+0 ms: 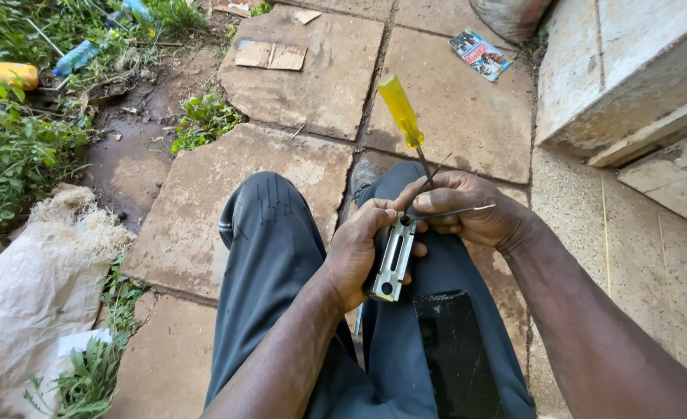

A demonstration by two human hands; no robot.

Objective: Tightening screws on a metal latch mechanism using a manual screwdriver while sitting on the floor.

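Observation:
My left hand (357,252) grips a flat silver metal bracket (394,260) with slots and holes, held over my lap. My right hand (468,208) holds a screwdriver with a yellow handle (400,110), its shaft slanting down through my fingers toward the top of the bracket. A thin metal wire (456,211) sticks out to the right between my right fingers. Both hands meet at the bracket's upper end, above my knees in dark trousers (274,233).
Cracked stone slabs (312,70) lie ahead, with cardboard scraps (270,55) and a printed wrapper (479,53). A concrete step (615,70) rises at right. Grass, plastic bottles (76,56) and a white sack (33,295) lie at left.

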